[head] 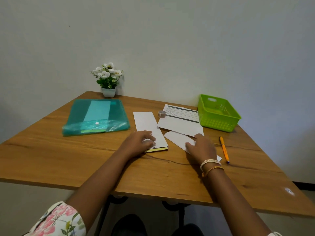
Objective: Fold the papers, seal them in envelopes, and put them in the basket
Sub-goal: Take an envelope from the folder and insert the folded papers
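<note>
On the wooden table [85, 159], the left hand [141, 142] lies flat, fingers spread, on a long folded paper [148, 128], the right hand [201, 149] presses open on what seems an envelope [177, 138] beside it, and the green basket [218, 113] sits far right.

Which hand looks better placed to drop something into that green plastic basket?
The right hand, probably: it rests on a white envelope on the basket's side of the table. The left hand lies farther away, on a folded white paper.
</note>
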`<action>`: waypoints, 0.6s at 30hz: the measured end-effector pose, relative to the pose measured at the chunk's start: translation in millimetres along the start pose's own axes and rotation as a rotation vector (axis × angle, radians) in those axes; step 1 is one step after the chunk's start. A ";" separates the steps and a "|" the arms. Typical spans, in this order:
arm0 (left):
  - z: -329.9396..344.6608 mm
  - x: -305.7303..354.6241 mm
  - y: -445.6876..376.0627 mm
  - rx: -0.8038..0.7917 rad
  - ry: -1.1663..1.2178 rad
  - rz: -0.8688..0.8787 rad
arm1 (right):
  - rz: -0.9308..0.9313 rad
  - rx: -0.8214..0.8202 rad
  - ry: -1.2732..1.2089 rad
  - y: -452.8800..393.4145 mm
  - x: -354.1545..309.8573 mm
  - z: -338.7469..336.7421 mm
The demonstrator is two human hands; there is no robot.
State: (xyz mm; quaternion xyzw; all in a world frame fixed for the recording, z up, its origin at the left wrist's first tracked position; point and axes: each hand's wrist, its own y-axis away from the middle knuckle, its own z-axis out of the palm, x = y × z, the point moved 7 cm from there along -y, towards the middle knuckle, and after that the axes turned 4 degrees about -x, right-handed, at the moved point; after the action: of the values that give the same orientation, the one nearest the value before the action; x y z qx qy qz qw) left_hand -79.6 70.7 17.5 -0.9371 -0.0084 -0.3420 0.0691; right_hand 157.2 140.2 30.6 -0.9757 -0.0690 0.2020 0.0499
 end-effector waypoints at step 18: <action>1.3 5.0 5.1 -0.027 -0.046 0.030 | 0.174 -0.304 -0.149 -8.2 18.4 -3.1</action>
State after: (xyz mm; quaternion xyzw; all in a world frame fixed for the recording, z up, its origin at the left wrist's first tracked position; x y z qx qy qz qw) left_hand -74.6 65.7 19.1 -0.9456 0.0086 -0.3193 0.0614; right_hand 174.2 151.0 27.4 -0.9566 -0.0174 0.2644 -0.1210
